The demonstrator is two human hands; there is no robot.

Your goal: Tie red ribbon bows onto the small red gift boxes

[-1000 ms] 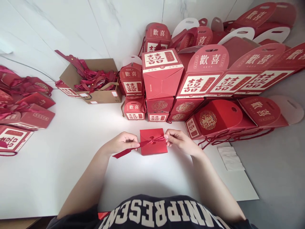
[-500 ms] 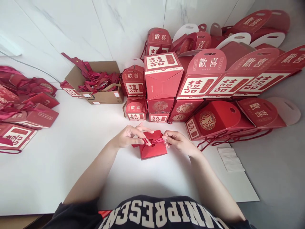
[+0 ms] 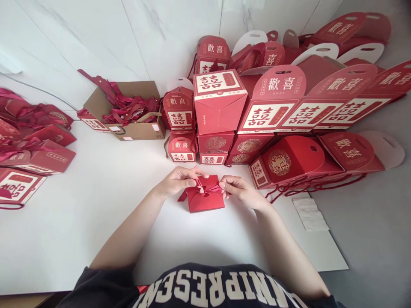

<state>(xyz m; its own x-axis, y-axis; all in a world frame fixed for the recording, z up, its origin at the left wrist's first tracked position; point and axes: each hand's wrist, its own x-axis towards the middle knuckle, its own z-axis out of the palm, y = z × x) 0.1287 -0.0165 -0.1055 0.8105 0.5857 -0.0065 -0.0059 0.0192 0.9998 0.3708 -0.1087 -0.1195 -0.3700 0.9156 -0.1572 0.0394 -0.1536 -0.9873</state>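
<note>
A small red gift box [image 3: 205,205] sits on the white table in front of me, its top flaps folded together. Dark red ribbon [image 3: 212,188] crosses the top and gathers in a knot or bow at the middle. My left hand [image 3: 180,179] pinches a loop of this ribbon at the box's left side, and a loose ribbon tail hangs below the fingers. On the right side, my right hand [image 3: 236,190] holds the ribbon between thumb and forefinger. Some of the fingers behind the box are hidden.
Stacked red gift boxes [image 3: 220,113] rise behind and to the right. A cardboard box [image 3: 139,131] full of red ribbons stands at the back left. More ribboned boxes [image 3: 58,156] lie at the far left. White paper napkins [image 3: 310,214] rest near the table's right edge.
My left hand has shifted slightly right and up, and the ribbon at its fingers shows more as a loop. My right hand stays nearly in place.
</note>
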